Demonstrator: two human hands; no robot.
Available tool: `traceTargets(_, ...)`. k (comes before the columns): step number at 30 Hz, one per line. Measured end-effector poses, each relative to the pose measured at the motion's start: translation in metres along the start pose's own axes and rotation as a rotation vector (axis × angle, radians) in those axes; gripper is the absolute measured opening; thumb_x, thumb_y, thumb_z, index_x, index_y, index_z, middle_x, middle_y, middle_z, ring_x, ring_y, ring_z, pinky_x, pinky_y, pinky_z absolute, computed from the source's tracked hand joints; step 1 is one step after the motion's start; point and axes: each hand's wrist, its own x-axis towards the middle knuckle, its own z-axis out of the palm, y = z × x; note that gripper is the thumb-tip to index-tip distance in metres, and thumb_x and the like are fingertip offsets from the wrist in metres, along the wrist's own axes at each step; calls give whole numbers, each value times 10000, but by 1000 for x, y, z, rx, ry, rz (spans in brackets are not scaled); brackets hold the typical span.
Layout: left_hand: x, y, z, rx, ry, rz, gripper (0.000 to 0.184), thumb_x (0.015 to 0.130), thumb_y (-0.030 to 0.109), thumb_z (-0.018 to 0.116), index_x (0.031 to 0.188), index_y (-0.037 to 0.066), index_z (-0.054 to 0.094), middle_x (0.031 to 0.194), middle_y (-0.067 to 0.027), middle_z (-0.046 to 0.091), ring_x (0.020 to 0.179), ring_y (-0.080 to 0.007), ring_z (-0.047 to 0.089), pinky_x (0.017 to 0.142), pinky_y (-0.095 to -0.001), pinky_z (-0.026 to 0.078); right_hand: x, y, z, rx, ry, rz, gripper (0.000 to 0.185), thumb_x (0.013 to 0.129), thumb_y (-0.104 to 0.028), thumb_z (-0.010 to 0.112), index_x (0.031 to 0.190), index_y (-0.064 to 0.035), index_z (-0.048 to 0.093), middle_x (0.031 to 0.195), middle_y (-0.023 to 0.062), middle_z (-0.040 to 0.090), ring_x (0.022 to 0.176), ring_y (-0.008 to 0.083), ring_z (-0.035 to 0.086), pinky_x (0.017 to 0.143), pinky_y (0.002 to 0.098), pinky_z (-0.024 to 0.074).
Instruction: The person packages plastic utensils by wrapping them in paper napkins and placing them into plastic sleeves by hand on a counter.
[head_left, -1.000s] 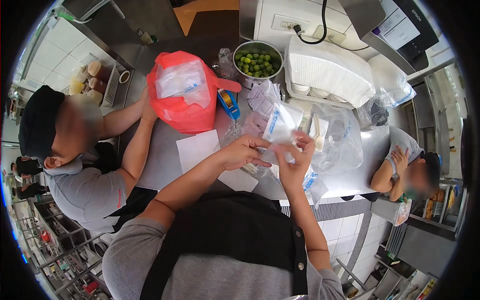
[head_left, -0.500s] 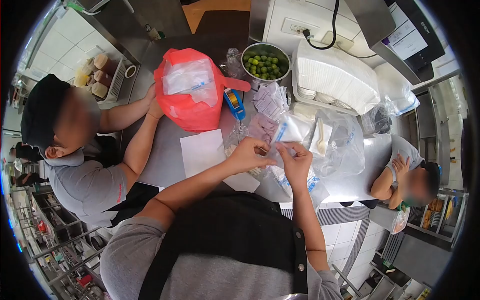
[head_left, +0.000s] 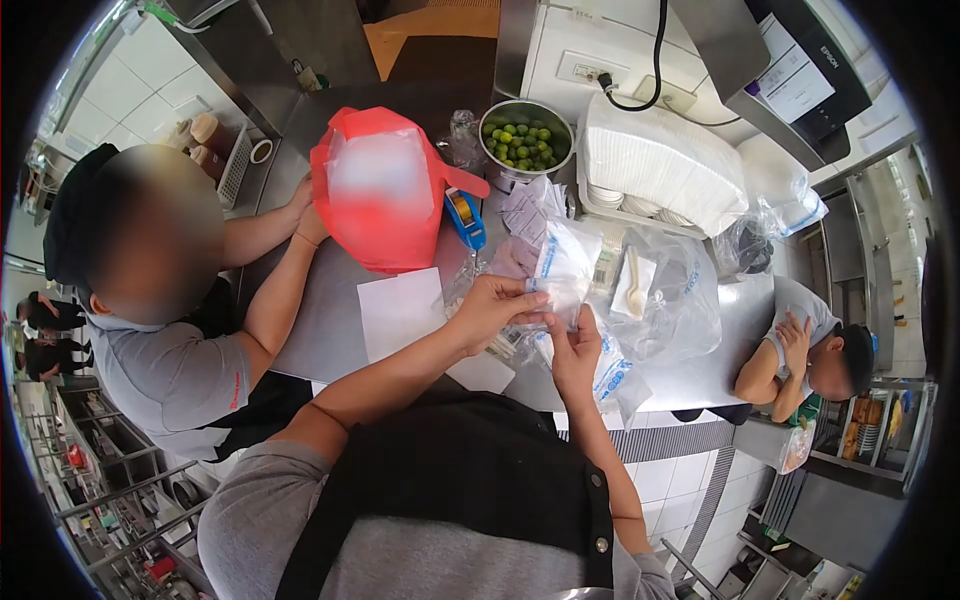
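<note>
Between my two hands is a small clear plastic bag (head_left: 570, 262) with blue print, standing above the steel counter. My left hand (head_left: 497, 312) pinches its lower left part between thumb and fingers. Close beside it, my right hand (head_left: 577, 362) has thumb and finger closed on the bag's bottom edge. More blue-printed bags (head_left: 612, 372) lie under and beside my right hand. Right of the held bag, a wooden spoon (head_left: 633, 290) rests on a white napkin. A white sheet of paper (head_left: 400, 312) lies left of my left hand.
Across the counter (head_left: 305, 340), a co-worker (head_left: 190, 350) holds a red bag (head_left: 380, 240) with white packets inside. A blue tape dispenser (head_left: 466, 220), a pot of green limes (head_left: 524, 145) and stacked white containers (head_left: 665, 160) stand behind. Another person (head_left: 800, 345) leans at the right edge.
The plastic bag has moved slightly left and now stands more upright and spread. My left hand has shifted its hold onto the bag's side; my right hand has dropped slightly lower.
</note>
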Motion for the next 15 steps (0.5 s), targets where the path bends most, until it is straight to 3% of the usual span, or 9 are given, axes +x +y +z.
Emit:
traceTargets(4,3,-1,-10,-13,13,-50,188,933,83,639,1018,-80,678,963,-104,677,866,-155,667,858,-344,607,3,9,-20,-178,-9,-52,104,915,-44,664,961,-36,571,816,-35,599,788,46,556,720,201,437)
traceTargets(7,4,2,-18,-9,-13,-83,203,946,102,624,1029,-76,676,946,-88,664,872,-145,658,865,-348,605,5,5,-17,-140,-28,-79,103,908,-31,667,962,-39,580,799,-32,587,765,47,540,713,213,441)
traceTargets(10,4,2,-20,53,-40,-89,203,956,116,613,1019,-66,679,918,-64,643,896,-132,645,865,-344,605,7,-14,7,-49,66,-42,158,889,-66,697,919,-2,556,770,-4,545,730,54,510,684,204,426)
traceTargets(14,-1,-6,-9,57,-14,-74,169,955,123,619,965,-34,681,893,-31,612,918,-127,634,852,-344,607,18,-33,31,0,339,-155,213,865,-112,734,909,1,559,758,27,559,681,98,504,639,248,435)
traceTargets(15,0,-10,-10,63,-41,-75,156,951,124,625,950,-23,676,906,-29,610,928,-132,634,846,-349,608,22,-28,27,-180,303,-137,184,899,-94,689,874,4,535,732,21,513,691,79,464,618,233,404)
